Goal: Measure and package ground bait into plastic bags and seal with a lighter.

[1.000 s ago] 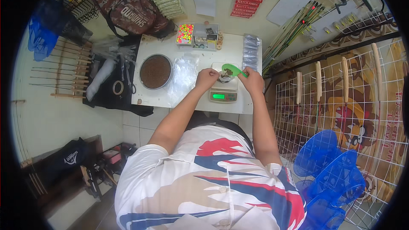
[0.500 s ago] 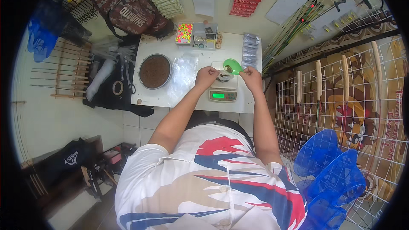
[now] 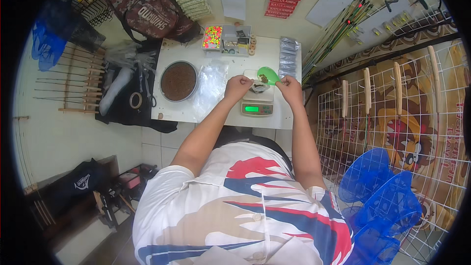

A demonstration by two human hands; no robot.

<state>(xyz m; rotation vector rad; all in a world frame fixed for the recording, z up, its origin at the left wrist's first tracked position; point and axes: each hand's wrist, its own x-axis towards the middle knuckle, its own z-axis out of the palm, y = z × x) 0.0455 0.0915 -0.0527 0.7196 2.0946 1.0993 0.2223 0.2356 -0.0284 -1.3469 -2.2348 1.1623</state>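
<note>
My left hand (image 3: 238,86) has its fingers pinched on the edge of a small clear plastic bag (image 3: 259,89) with dark contents, over the scale pan. My right hand (image 3: 289,88) grips the handle of a green scoop (image 3: 273,76) holding brown granules above the bag. The digital scale (image 3: 263,109) has a lit green display and stands at the table's front. To the left lie loose clear bags (image 3: 210,90) and a round metal pan (image 3: 177,81) full of brown granules.
On the white table (image 3: 171,114) sit a compartment box (image 3: 233,39) with bright beads and silver packets (image 3: 288,58). A camouflage bag (image 3: 137,5) is at the back left, beside black cloth (image 3: 117,120). Rods, a wire grid rack (image 3: 382,93) and blue nets (image 3: 373,196) are at the right.
The green scoop has turned and shifted slightly toward the right over the bag since a second ago. My hands have edged slightly toward the back of the table.
</note>
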